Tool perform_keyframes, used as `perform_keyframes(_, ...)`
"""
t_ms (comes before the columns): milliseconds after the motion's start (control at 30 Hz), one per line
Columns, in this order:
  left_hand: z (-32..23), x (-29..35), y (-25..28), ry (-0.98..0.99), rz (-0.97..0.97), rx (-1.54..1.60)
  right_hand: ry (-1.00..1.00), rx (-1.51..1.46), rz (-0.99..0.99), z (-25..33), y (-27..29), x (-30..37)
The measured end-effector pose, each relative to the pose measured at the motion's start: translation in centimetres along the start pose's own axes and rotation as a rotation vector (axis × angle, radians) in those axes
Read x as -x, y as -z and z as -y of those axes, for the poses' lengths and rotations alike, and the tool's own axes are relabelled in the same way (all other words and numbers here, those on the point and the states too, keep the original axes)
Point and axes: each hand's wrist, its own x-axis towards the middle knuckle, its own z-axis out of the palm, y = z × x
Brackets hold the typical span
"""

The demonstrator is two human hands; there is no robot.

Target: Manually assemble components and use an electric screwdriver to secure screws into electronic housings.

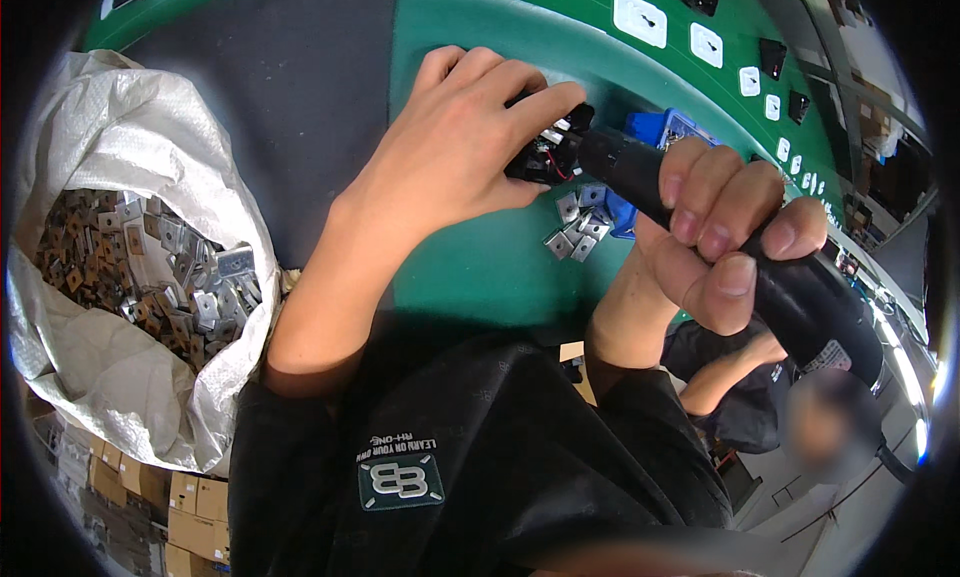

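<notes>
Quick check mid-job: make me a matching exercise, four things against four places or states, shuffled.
1. left hand
2. right hand
3. white woven sack
4. small pile of metal clips

A. on the green mat, beside the blue bin
B. wrapped around the black screwdriver-like tool
C. open, at the picture's left
D. holding the small black housing

Pairs: 1-D, 2-B, 3-C, 4-A

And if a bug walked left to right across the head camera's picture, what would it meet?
Sack → grey mat → left hand → metal plates → right hand.
</notes>
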Motion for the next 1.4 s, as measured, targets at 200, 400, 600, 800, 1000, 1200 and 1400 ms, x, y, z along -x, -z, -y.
perform_keyframes(200, -0.3, -0.2, -0.5, -0.027, 0.003, 0.011, 0.011, 0.094, -0.033, 1.4, 0.4, -0.2)
perform_keyframes(400, -1.0, -0.6, -0.2, -0.023, 0.051, -0.073, 0.513, 0.129, -0.251, 10.2, 2.6, -0.5)
perform_keyframes(600, -0.9, -1.8, -1.0, 0.02, 0.006, -0.091, 0.173, 0.183, -0.401, 7.8, 6.9, 3.1)
perform_keyframes(800, -1.1, -5.8, -0.5, 0.03, -0.128, -0.228, 0.273, 0.351, -0.536, 4.9, 7.8, 1.4)
perform_keyframes(1000, -1.1, -11.0, 1.9, 0.091, -0.066, -0.417, 0.157, 0.437, -0.452, 3.2, 8.6, 1.1)
perform_keyframes(1200, -2.4, -9.6, 0.4, 0.009, -0.323, -0.58, 0.239, 0.276, -0.494, 5.6, 7.9, 0.9)
perform_keyframes(1400, -5.0, -2.7, -1.9, -0.047, 0.104, -0.112, 0.133, 0.113, -0.292, 7.0, 9.0, 1.7)
